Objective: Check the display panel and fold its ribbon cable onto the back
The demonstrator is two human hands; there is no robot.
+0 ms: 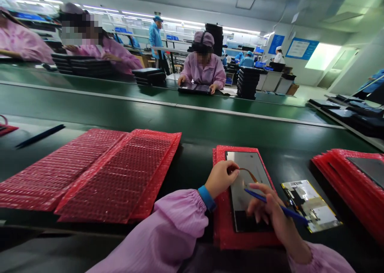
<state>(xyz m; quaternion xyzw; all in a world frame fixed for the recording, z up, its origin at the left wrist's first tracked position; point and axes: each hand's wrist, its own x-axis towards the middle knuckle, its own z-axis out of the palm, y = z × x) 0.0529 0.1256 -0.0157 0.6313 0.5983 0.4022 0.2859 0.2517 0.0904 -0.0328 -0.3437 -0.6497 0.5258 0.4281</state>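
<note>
Hands in pink sleeves work over a dark display panel (244, 193) lying on a red bubble-wrap sheet (223, 225) at the near edge of a green workbench (192, 125). The left hand (220, 179), with a blue wristband, rests on the panel's left edge, fingers curled toward a thin orange flex cable (249, 173); whether it pinches the cable is hidden by the knuckles. The right hand (271, 213) grips a blue stylus-like tool (276, 205), its tip on the panel near the cable. The panel's lower right corner is covered by this hand.

Just right of the panel lies a circuit board (310, 205) with silvery shielding, details too small to read. Further right, a stack of red bubble-wrap bags (345, 173) holding another dark panel is cut off by the frame. To the left lie two flat stacks of red bubble-wrap bags (99, 173) and a dark pen (40, 135). Across the conveyor, a person in pink (204, 69) handles a dark panel.
</note>
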